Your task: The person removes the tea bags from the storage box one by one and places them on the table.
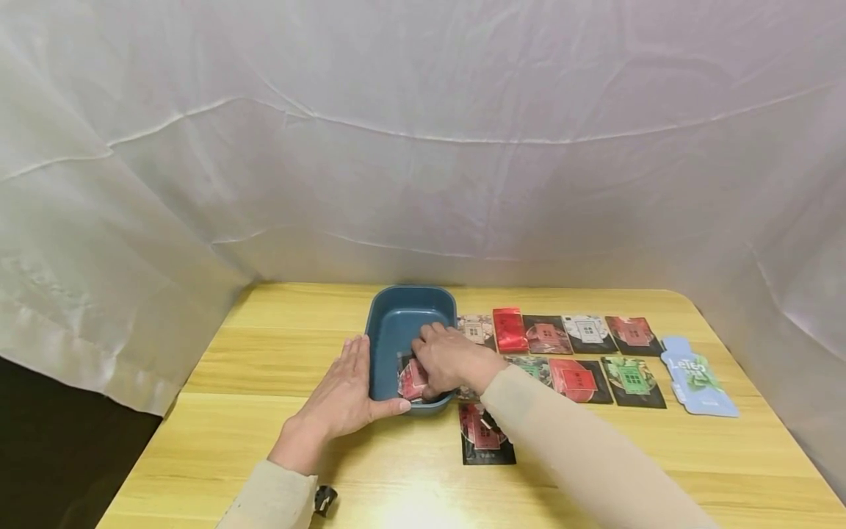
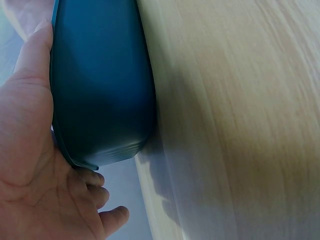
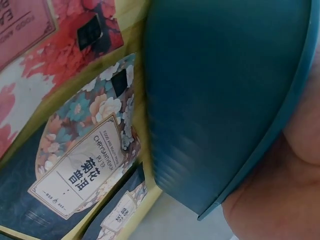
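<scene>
A blue plastic basin (image 1: 410, 297) sits on the wooden table. My left hand (image 1: 340, 389) rests against its left side, fingers straight along the outer wall and thumb reaching over the near rim; the left wrist view shows the thumb lying along the basin's edge. Inside the basin my right hand (image 1: 452, 358) curls its fingers at a red and black tea packet (image 1: 411, 380) near the front end. The right wrist view has only part of that hand past the rim, with the fingertips hidden behind the basin wall.
Right of the basin, several tea packets lie in rows, including a shiny red one (image 1: 510, 330) and a green one (image 1: 633, 380). A single red and black packet (image 1: 485, 441) lies nearer. A light blue bottle-shaped pouch (image 1: 699, 378) is far right. White cloth (image 1: 429, 184) hangs behind.
</scene>
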Tool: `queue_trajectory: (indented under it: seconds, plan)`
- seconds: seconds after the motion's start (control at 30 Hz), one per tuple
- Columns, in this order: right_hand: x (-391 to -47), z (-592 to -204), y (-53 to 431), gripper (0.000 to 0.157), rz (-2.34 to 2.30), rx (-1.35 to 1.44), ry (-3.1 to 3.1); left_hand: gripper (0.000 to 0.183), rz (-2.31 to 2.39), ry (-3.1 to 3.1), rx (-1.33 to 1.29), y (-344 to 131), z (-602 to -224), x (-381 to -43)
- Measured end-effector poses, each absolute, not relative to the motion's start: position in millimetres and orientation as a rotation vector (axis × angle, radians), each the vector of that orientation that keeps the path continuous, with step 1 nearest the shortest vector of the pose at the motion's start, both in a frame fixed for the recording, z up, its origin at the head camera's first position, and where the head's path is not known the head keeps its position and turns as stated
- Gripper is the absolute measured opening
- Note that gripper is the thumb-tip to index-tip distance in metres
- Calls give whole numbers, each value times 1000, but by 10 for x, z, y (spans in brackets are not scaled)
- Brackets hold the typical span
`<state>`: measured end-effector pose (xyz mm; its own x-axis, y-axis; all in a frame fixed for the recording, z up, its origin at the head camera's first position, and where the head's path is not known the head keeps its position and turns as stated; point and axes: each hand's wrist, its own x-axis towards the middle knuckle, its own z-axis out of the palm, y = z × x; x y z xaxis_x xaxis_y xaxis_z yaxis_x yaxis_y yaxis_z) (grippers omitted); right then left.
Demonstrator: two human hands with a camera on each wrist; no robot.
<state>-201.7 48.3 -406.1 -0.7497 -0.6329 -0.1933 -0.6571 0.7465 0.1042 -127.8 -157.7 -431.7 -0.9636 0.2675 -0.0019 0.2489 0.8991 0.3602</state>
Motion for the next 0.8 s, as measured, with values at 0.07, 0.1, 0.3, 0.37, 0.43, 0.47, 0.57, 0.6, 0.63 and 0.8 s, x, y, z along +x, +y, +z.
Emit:
queue_trajectory:
  seconds: [0.07,0.1,0.3,0.37,0.43,0.47,0.57,0.6,0.63,0.8]
  plan:
    - [-2017,-4066,482,82,233,-1033,2808,134,563,3017,417,-1582,-4320,-1279]
    - [-2016,-4068,482,83,218,-1029,2813,134,564,3019,419,-1585,-4320,-1280]
    - [-2026,-4094,503,86,86,-1029,2863,132,575,3009,418,-1582,-4313,-1279]
    - [-2034,-4094,511,89,36,-1033,2880,131,580,3009,419,-1581,-4313,-1279]
    - [-2044,-4088,520,93,2,-1034,2890,131,579,3011,419,-1582,-4314,-1281]
    - [-2046,-4081,525,95,-13,-1033,2896,131,577,3012,419,-1583,-4316,-1283]
    - [-2054,-4059,546,96,-41,-1036,2910,133,559,3012,415,-1581,-4314,-1282]
    - [-2055,-4046,555,95,-45,-1038,2915,133,556,3011,414,-1581,-4315,-1283]
    - [-2056,-4031,565,95,-50,-1041,2922,133,558,3010,415,-1580,-4314,-1282]
    - [-2051,-3930,635,90,-40,-1056,2960,132,557,3011,412,-1576,-4318,-1282]
